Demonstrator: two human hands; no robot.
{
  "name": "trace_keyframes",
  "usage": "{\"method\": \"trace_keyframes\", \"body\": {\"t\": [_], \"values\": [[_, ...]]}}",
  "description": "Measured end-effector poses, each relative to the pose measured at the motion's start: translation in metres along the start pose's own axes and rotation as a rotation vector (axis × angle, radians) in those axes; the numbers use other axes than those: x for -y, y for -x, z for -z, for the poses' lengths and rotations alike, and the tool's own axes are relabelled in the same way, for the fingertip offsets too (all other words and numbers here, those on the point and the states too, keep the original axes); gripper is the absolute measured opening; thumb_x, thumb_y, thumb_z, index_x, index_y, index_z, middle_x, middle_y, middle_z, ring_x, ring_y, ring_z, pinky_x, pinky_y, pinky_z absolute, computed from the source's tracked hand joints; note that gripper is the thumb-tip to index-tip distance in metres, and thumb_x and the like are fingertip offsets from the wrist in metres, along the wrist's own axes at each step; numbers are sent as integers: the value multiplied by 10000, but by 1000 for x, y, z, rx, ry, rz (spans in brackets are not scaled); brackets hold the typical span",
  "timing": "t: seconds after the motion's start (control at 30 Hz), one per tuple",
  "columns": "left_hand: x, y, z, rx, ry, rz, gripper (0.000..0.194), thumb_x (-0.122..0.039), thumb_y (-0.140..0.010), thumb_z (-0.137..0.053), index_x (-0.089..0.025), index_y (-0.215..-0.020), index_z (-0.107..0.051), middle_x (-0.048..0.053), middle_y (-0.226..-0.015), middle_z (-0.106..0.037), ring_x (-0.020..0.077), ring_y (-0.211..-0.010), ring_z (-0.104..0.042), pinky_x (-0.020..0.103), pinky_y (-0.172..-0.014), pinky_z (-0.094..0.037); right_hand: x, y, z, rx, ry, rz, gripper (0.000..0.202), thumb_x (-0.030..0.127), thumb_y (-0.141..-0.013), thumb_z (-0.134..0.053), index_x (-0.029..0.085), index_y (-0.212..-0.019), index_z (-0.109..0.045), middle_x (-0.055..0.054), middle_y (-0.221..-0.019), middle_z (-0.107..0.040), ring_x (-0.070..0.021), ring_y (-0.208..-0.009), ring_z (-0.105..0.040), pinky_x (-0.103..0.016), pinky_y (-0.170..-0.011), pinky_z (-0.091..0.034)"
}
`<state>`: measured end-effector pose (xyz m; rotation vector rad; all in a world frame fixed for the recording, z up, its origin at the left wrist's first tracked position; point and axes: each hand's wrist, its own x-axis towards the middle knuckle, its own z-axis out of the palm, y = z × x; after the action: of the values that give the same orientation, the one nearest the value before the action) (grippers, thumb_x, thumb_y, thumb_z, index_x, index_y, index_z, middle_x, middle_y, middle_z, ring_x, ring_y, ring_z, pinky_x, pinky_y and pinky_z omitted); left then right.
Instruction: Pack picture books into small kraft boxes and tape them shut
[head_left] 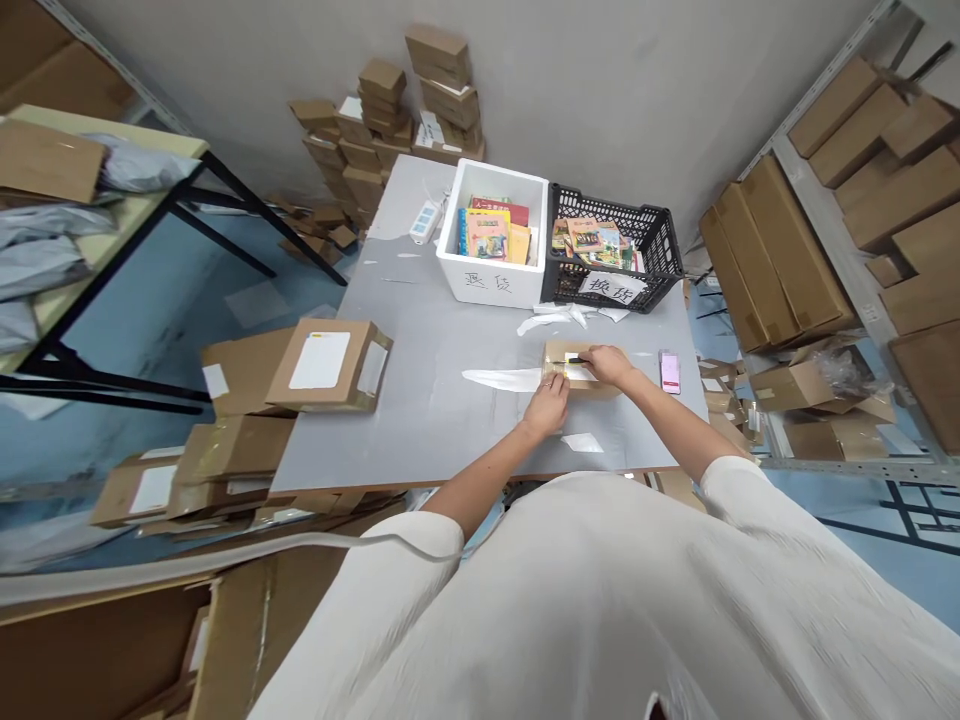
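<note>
A small cardboard box (581, 385) lies on the grey table (420, 400), with a white and yellow label on its top. My right hand (609, 364) is closed around a thin black tool (576, 361), whose tip points left over the box top. At the box's near left edge, my left hand (547, 404) touches the carton with its fingers bent against the side and top. The exact tip of the tool is too small to make out.
A white foam bin (487, 285) and a black crate (660, 250) hold books at the table's back. A phone (670, 372) lies right of the box. A larger carton (322, 365) sits at the left edge. Paper scraps (502, 380) lie about.
</note>
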<state>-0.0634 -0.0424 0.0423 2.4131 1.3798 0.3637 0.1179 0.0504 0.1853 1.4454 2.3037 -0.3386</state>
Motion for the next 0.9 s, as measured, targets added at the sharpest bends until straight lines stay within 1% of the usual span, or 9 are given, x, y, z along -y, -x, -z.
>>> {"method": "trace_keyframes", "body": {"t": [0.1,0.17,0.27,0.4,0.5,0.63,0.7,0.9], "values": [[0,-1,-1,-6,15,5,838,-189,-932,-616,-35,-1735,-435,296,-1683,-546,435,-1644,-430,607,-1398,-330,-7,3,-1,-1,8,-4,424,332,-1189,-503,263,-1516,-763,-158,-1436,-793,-316,-1301,-757,-365,-1061,-536],[0,-1,-1,-13,16,12,833,-189,-933,-618,-34,-1731,-437,296,-1671,-555,433,-1633,-439,599,-1394,-333,-10,4,-1,5,23,0,415,328,-1190,-501,254,-1495,-772,-160,-1426,-796,-310,-1299,-754,-359,-1046,-534],[-1,-1,-1,-24,3,13,798,-194,-951,-601,-35,-1718,-450,294,-1649,-568,423,-1612,-459,588,-1376,-350,-14,5,-1,16,36,8,398,332,-1192,-508,245,-1464,-785,-162,-1417,-797,-301,-1300,-746,-350,-1034,-523],[-3,-4,-1,-28,-21,35,727,-205,-994,-565,-25,-1692,-469,293,-1624,-573,400,-1591,-475,549,-1345,-378,-19,5,-3,10,56,-2,395,329,-1192,-507,219,-1434,-799,-194,-1401,-795,-320,-1287,-751,-377,-1047,-513],[-5,-6,-3,-24,-27,59,714,-224,-1012,-556,-26,-1693,-470,304,-1595,-586,409,-1569,-484,567,-1324,-387,-29,8,-6,16,84,-11,388,306,-1185,-503,215,-1399,-814,-199,-1372,-803,-327,-1265,-755,-387,-1034,-510],[-8,-8,-3,-17,-44,77,709,-253,-1037,-550,-74,-1718,-465,282,-1594,-599,419,-1564,-491,595,-1316,-388,-50,17,-10,40,99,-45,355,272,-1165,-532,218,-1341,-836,-197,-1354,-803,-333,-1260,-750,-392,-1020,-494],[-10,-9,-2,-9,-53,90,702,-267,-1049,-550,-95,-1725,-466,271,-1603,-599,421,-1569,-492,597,-1319,-391,-63,25,-12,43,93,-65,360,260,-1160,-528,219,-1347,-834,-200,-1357,-800,-337,-1257,-749,-399,-1019,-490],[-18,-13,6,51,-108,145,659,-285,-1081,-530,-31,-1689,-504,320,-1618,-567,458,-1567,-498,573,-1310,-423,-105,50,-22,56,115,-108,394,271,-1156,-513,213,-1418,-801,-210,-1359,-795,-341,-1260,-737,-413,-1000,-493]]}}
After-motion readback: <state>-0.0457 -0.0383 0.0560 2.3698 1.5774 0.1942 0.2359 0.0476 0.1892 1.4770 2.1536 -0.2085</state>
